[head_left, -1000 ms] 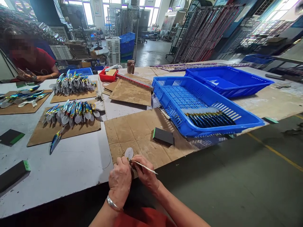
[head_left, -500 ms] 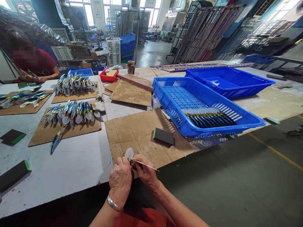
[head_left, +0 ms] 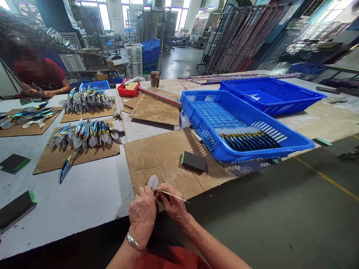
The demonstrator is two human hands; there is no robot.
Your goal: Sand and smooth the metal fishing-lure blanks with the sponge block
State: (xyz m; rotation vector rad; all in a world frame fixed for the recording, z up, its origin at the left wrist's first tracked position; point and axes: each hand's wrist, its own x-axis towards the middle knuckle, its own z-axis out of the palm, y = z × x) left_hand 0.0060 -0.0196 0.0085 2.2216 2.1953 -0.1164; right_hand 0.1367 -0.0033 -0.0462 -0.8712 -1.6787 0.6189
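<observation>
At the near edge of the counter (head_left: 84, 201), the left hand (head_left: 142, 215) has its grip clamped on a small lure (head_left: 153, 184). Only the lure's pale, rounded, translucent lip shows, sticking up past the fingertips over a cardboard sheet (head_left: 165, 157); the body is hidden inside the fist. The right hand (head_left: 173, 205) sits just beside the left, its grip pinched shut on a thin pale stick (head_left: 171, 195), whose tip meets the lure below the lip while the free end points out to the right. A metal bangle (head_left: 134, 242) circles the left wrist.

On the same cardboard, farther out, lies a dark sanding block (head_left: 194, 161) with a green edge. To its right stands a blue crate (head_left: 280, 151) holding a row of dark blue lures (head_left: 249, 141); a second blue crate (head_left: 297, 102) sits behind it. To the left, iridescent lures with the same pale lips lie fanned in a pile (head_left: 84, 132) on another cardboard sheet, with one stray lure (head_left: 66, 168) beside them. At the far left, another person in a red top (head_left: 47, 76) is at the counter.
</observation>
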